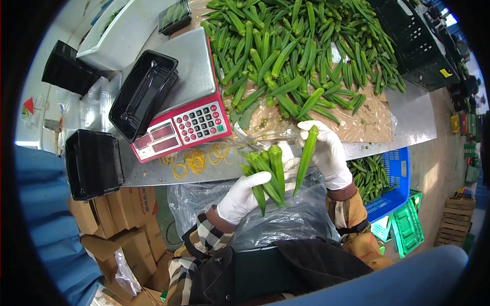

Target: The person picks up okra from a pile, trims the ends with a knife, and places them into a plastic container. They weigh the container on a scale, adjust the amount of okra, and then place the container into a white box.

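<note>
My left hand [240, 200], in a white glove, is closed around a small bunch of okra [266, 171] with the stem ends upward. In my gloved right hand [326, 153] a single okra pod [307, 158] is pinched near its stem end, hanging almost upright just right of the bunch. Beyond both hands a big heap of okra [286, 56] covers the plastic-lined cardboard [357, 125] on the table. A knife [246, 135] lies at the table's near part, its handle end partly hidden behind the held bunch.
A red scale [178, 131] with black plastic trays [144, 92] on its pan stands left. Yellow rubber bands [195, 160] lie before it. More black trays [93, 163] sit at the left edge. A blue basket [403, 176] of okra is low right; cardboard boxes [127, 224] stand below left.
</note>
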The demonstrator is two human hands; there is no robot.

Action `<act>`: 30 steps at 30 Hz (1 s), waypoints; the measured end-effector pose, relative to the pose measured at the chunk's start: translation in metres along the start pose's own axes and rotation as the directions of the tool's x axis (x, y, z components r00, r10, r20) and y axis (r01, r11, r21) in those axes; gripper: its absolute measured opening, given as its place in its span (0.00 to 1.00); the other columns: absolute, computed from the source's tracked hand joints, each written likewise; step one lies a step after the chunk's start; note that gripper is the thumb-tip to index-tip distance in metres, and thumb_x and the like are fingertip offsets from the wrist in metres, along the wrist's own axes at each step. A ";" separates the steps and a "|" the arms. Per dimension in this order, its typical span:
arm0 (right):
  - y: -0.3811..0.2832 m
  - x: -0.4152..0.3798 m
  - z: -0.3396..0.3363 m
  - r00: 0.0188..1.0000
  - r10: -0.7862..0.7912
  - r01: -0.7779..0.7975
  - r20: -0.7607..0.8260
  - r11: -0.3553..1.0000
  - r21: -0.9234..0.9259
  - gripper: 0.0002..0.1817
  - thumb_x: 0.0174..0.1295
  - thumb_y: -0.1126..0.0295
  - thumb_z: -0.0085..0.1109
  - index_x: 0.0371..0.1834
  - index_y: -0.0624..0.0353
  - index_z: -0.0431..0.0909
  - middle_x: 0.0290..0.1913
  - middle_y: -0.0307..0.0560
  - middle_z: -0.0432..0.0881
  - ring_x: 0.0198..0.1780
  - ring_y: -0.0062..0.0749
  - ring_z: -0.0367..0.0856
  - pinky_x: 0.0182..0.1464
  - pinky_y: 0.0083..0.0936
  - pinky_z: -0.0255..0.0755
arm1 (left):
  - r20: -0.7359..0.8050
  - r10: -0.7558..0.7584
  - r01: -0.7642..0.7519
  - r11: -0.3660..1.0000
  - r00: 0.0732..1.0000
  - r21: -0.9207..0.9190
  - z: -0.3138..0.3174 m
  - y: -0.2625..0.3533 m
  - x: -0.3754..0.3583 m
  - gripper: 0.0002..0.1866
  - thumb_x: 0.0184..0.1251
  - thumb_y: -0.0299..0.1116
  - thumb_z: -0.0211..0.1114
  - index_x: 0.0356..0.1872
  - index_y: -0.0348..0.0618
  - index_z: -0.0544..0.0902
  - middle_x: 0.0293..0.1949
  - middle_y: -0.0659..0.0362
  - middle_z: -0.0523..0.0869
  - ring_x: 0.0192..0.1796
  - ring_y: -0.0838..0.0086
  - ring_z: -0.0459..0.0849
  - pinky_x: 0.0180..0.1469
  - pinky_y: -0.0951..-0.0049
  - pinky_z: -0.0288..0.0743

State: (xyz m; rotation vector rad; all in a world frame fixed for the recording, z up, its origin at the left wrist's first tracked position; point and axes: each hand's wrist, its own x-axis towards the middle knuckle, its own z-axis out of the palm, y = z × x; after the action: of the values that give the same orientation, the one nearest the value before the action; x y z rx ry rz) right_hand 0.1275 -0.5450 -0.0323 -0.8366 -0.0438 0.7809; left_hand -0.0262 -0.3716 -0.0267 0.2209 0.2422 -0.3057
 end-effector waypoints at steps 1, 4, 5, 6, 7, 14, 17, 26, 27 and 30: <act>0.003 0.000 0.001 0.999 -0.002 0.001 0.038 1.000 0.027 0.21 0.64 0.69 0.51 0.56 0.72 0.76 0.43 0.51 0.84 0.45 0.33 0.82 0.51 0.27 0.76 | 0.003 -0.004 0.004 1.000 1.000 0.012 -0.001 0.000 -0.001 0.37 0.68 0.31 0.63 0.75 0.35 0.57 0.74 0.42 0.64 0.76 0.52 0.64 0.76 0.47 0.59; 0.013 0.003 -0.001 0.994 -0.013 0.007 0.108 0.998 0.055 0.21 0.65 0.68 0.50 0.56 0.72 0.76 0.40 0.50 0.82 0.42 0.35 0.81 0.49 0.28 0.76 | -0.002 -0.009 0.009 0.999 1.000 0.050 -0.005 -0.001 -0.003 0.37 0.69 0.32 0.63 0.75 0.35 0.58 0.73 0.42 0.66 0.75 0.52 0.66 0.75 0.47 0.61; 0.015 0.004 -0.002 0.993 -0.016 0.009 0.114 0.998 0.060 0.21 0.64 0.68 0.50 0.56 0.73 0.76 0.40 0.50 0.83 0.42 0.34 0.81 0.49 0.27 0.76 | -0.011 -0.006 0.007 0.998 1.000 0.063 -0.003 -0.001 -0.003 0.36 0.69 0.33 0.63 0.75 0.35 0.58 0.72 0.43 0.66 0.74 0.52 0.67 0.75 0.46 0.62; 0.018 0.004 -0.003 0.993 -0.019 0.011 0.120 0.998 0.064 0.21 0.64 0.68 0.49 0.55 0.73 0.76 0.40 0.50 0.83 0.42 0.34 0.81 0.49 0.27 0.76 | -0.021 -0.004 0.005 0.997 1.000 0.076 -0.003 -0.001 -0.003 0.36 0.69 0.33 0.63 0.75 0.35 0.59 0.72 0.43 0.67 0.74 0.52 0.67 0.74 0.46 0.63; 0.019 0.004 -0.003 0.992 -0.022 0.013 0.125 0.998 0.069 0.21 0.64 0.68 0.49 0.55 0.73 0.76 0.40 0.50 0.83 0.42 0.33 0.81 0.49 0.27 0.76 | -0.011 -0.010 0.010 0.998 1.000 0.066 -0.004 -0.001 -0.002 0.36 0.68 0.33 0.63 0.74 0.35 0.60 0.72 0.42 0.67 0.74 0.53 0.68 0.74 0.46 0.63; 0.010 0.000 0.027 0.988 0.021 0.083 0.152 0.759 -0.646 0.18 0.64 0.81 0.46 0.50 0.60 0.84 0.41 0.43 0.85 0.45 0.32 0.82 0.53 0.27 0.75 | 0.055 -0.016 0.010 0.994 0.998 0.106 -0.002 -0.003 0.003 0.36 0.67 0.36 0.62 0.73 0.33 0.62 0.71 0.39 0.67 0.72 0.49 0.70 0.73 0.45 0.65; 0.003 0.027 0.004 0.806 -0.466 0.381 0.364 -0.062 -0.923 0.23 0.55 0.88 0.50 0.50 0.56 0.85 0.46 0.48 0.85 0.49 0.41 0.81 0.56 0.31 0.74 | -0.006 -0.023 0.024 0.990 1.000 0.138 -0.003 0.000 -0.001 0.37 0.67 0.38 0.61 0.73 0.31 0.61 0.71 0.37 0.68 0.71 0.46 0.71 0.72 0.45 0.66; -0.017 0.061 -0.033 0.676 -0.676 0.097 0.295 -0.316 -0.944 0.27 0.61 0.74 0.60 0.67 0.52 0.75 0.43 0.49 0.84 0.43 0.43 0.82 0.46 0.36 0.75 | -0.086 0.017 -0.003 0.988 0.996 0.156 0.001 0.000 -0.004 0.35 0.69 0.40 0.60 0.73 0.32 0.63 0.68 0.41 0.72 0.67 0.50 0.76 0.70 0.46 0.69; -0.015 0.060 -0.027 0.757 -0.634 -0.019 0.157 -0.261 -0.965 0.29 0.61 0.71 0.61 0.69 0.52 0.72 0.40 0.49 0.84 0.39 0.43 0.82 0.43 0.36 0.76 | -0.097 0.017 -0.002 0.988 0.995 0.152 0.001 0.000 -0.004 0.35 0.69 0.40 0.60 0.72 0.32 0.63 0.67 0.41 0.73 0.67 0.50 0.76 0.70 0.46 0.69; -0.002 0.061 -0.017 0.829 -0.548 -0.255 -0.108 -0.198 -0.947 0.40 0.62 0.59 0.67 0.76 0.55 0.60 0.28 0.44 0.84 0.28 0.40 0.83 0.36 0.37 0.77 | -0.059 0.014 -0.004 0.986 0.998 0.166 -0.002 -0.003 0.000 0.35 0.68 0.39 0.61 0.72 0.32 0.63 0.66 0.42 0.74 0.67 0.51 0.76 0.70 0.47 0.69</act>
State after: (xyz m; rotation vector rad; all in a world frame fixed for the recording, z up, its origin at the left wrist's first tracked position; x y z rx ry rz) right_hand 0.1783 -0.5182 -0.0589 -2.6464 -0.3389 -0.0385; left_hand -0.0277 -0.3737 -0.0288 0.3963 0.2753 -0.3109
